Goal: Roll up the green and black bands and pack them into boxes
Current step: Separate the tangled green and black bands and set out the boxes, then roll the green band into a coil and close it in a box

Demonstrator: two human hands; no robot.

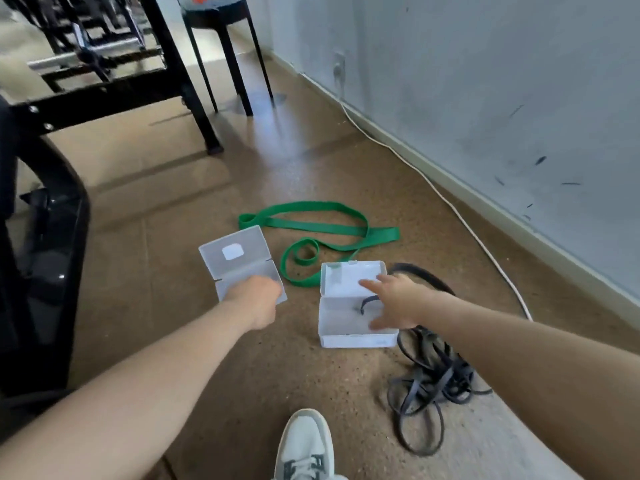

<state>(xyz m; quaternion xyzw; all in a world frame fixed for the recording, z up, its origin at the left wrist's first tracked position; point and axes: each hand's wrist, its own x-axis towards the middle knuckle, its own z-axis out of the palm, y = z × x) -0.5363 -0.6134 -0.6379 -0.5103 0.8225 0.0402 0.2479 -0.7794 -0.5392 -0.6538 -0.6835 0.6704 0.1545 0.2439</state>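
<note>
- My left hand (pixel 256 299) rests on the base of the left box (pixel 239 252), which lies open on the floor (pixel 263 362). The fingers are hidden behind the knuckles, so I cannot tell whether they grip the rim or only press on it.
- My right hand (pixel 393 303) is spread over the open right box (pixel 356 339), fingers straight, clasping nothing. A short loop of black strap shows inside the box just beneath it.
- The green band (pixel 311 228) lies loose and unrolled at 12 o'clock from both boxes. Its long axis runs roughly from 9 to 3 o'clock, and its near loop touches the gap between the boxes.
- The black band (pixel 433 379) sits in a tangled heap at 5 o'clock from the right box, under my right forearm, with one arc curving round behind the box at 2 o'clock.
- In my judgement the right hand is nearer the black band and only has to draw back toward 5 o'clock. The green band lies about midway, a short reach ahead for either hand.
</note>
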